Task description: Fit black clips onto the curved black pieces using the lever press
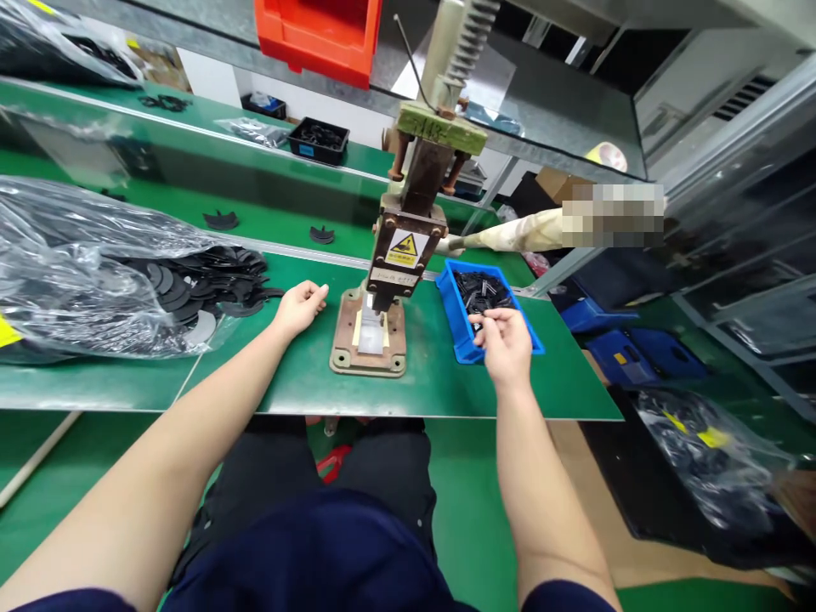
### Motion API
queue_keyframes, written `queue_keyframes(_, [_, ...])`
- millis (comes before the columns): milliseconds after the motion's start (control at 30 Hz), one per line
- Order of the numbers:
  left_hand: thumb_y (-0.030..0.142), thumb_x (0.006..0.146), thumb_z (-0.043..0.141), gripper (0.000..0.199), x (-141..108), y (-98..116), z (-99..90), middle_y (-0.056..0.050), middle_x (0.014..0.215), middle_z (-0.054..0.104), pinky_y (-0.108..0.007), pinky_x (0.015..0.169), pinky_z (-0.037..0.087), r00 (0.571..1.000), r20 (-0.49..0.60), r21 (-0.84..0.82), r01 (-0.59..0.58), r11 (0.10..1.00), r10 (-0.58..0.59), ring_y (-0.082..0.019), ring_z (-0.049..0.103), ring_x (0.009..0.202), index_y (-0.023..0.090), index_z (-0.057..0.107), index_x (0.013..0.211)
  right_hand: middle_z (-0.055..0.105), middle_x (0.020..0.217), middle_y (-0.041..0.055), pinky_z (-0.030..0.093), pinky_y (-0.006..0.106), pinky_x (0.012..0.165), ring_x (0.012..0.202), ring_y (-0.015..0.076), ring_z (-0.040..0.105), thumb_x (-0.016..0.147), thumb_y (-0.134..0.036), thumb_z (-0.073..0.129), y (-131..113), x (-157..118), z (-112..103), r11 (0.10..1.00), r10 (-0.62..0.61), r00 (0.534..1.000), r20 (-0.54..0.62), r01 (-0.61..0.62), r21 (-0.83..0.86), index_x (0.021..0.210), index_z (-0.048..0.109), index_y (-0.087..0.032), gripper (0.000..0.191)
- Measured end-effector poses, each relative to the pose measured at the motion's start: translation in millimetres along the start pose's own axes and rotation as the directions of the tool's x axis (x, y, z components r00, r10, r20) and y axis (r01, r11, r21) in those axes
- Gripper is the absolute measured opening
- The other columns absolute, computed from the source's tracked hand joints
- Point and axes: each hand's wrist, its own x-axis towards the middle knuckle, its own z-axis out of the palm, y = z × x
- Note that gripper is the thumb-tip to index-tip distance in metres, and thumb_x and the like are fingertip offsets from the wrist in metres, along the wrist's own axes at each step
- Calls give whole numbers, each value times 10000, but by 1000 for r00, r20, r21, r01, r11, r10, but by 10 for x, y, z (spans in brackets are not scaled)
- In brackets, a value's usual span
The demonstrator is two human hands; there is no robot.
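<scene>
I'm resting my left hand (298,309), released, left of the press (406,229); right of it, my right hand (508,347) is seemingly pinching a black part (478,315).

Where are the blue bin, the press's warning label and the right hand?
Blue bin (453,314), head view: outer face of its left wall.
Warning label (408,246), head view: its triangle symbol.
Right hand (509,347), head view: back of the hand.

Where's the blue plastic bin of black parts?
Head view: the bin sits right of the brown metal press, on the green tabletop, partly under the right hand.
</scene>
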Motion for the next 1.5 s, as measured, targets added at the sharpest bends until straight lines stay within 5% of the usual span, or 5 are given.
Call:
queue_keyframes(267, [514,986,696,333,-1027,337,-67,-15,767,682,-276,673,534,984,-39,12,-171,985,171,-136,610,670,203,653,875,810,870,13,452,248,519,510,100,604,997,-619,568,-266,-1256,930,845,26,938,345,-204,493,1057,416,-278,378])
queue_keyframes(533, [210,968,762,370,-1963,749,21,-66,1051,717,-304,723,591,777,295,-103,-553,827,557,-145,685,807,257,690,1327,746,707,-45,461,248,498,484,103,576,960,-670,632,-349,-1587,1328,699,14,857,515,-377,608,1051,437,-284,441])
queue_keyframes(1167, [174,963,771,231,-1834,799,-37,-64,1013,809,-325,819,639,670,320,-28,-700,713,670,-181,771,911,272,764,1172,692,671,-42,481,258,513,503,107,562,1016,-572,589,-294,-1629,1308,777,-52,899,435,-237,583,1110,538,-268,323])
queue_keyframes(1367, [309,1039,667,174,-1017,561,-40,-87,1107,812,-344,929,627,783,259,244,-620,746,566,-203,767,1024,225,803,1107,695,834,-31,531,225,670,721,77,633,974,-388,716,-544,-678,706,825,-178,984,-4,152,544,1076,661,-260,172])
queue_keyframes(1500, [330,1057,597,251,-595,527,112,-88,1169,809,-370,1027,596,787,350,376,-615,693,509,-233,754,1117,228,814,1131,696,1097,6,572,268,758,930,107,713,908,-544,774,-1189,122,165,627,-523,759,-387,651,429,1160,695,-268,382])
